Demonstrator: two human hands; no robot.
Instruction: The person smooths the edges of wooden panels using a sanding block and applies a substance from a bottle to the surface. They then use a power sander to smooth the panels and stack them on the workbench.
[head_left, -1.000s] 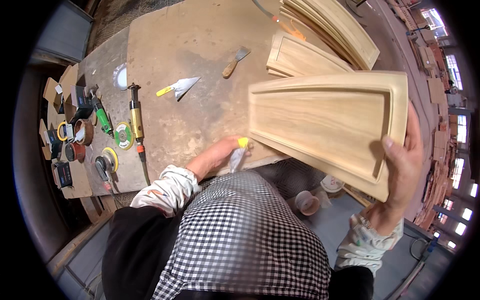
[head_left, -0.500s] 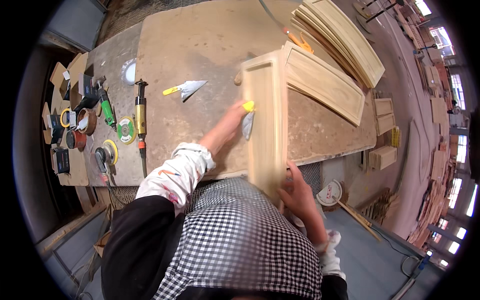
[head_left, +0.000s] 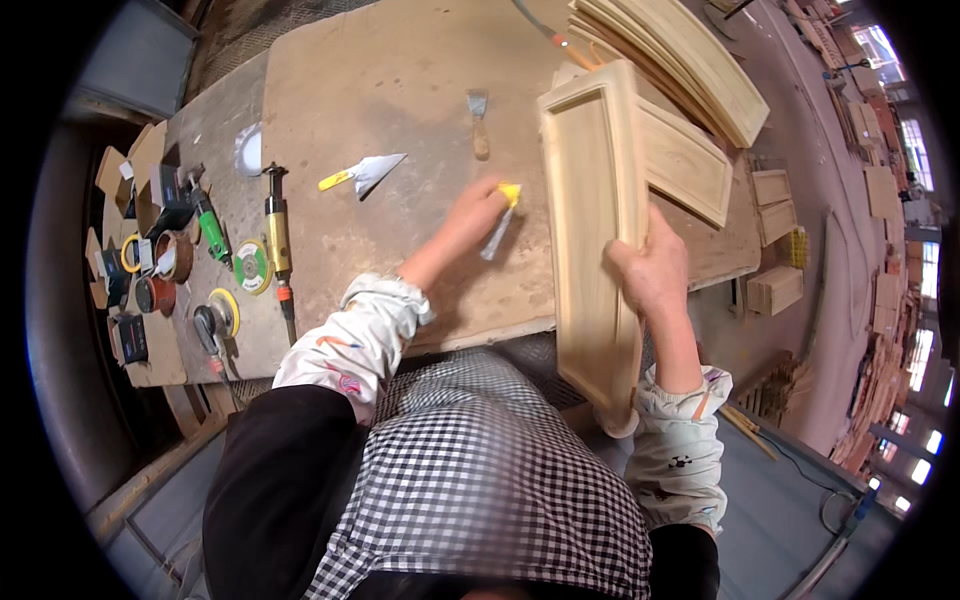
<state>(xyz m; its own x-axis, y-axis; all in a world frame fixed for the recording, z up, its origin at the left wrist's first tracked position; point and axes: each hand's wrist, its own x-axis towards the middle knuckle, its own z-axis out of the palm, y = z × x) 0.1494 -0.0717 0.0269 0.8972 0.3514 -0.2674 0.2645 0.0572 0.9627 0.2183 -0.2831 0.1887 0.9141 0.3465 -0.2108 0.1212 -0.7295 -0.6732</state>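
Observation:
My left hand is closed around a yellow-handled scraper with a greyish blade pointing down, held over the table. The panel, pale framed wood like a cabinet door, stands tilted to its right. My right hand grips the panel's right edge, thumb on the front face and fingers hidden behind. Left of my left hand lies another yellow-handled tool with a triangular grey blade. A wooden-handled putty knife rests farther back.
Behind the held panel lie another panel and a stack of panels, beside an orange air gun. Along the left are a brass-coloured air tool, a green grinder, a disc and a sander.
The panel has moved right, away from my left hand, uncovering the putty knife. My right hand has shifted from its lower end up to its right edge. My left hand still holds the scraper.

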